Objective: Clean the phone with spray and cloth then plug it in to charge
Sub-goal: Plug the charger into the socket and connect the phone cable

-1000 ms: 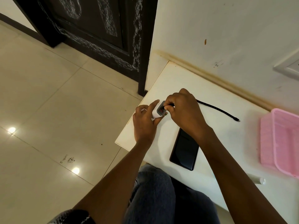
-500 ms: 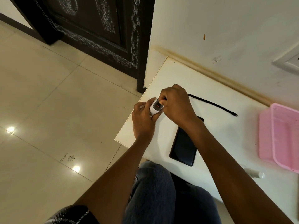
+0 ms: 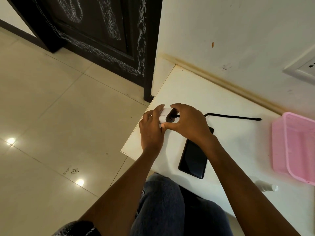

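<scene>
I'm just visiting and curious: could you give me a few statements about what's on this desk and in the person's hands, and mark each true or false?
1. Both hands hold the white charger. True: the left hand and right hand grip it.
2. The phone is standing upright. False: it lies flat on the table.
3. The far end of the black cable is in the phone. False: it lies loose on the table.
4. A pink basket sits at the table's right side. True.
</scene>
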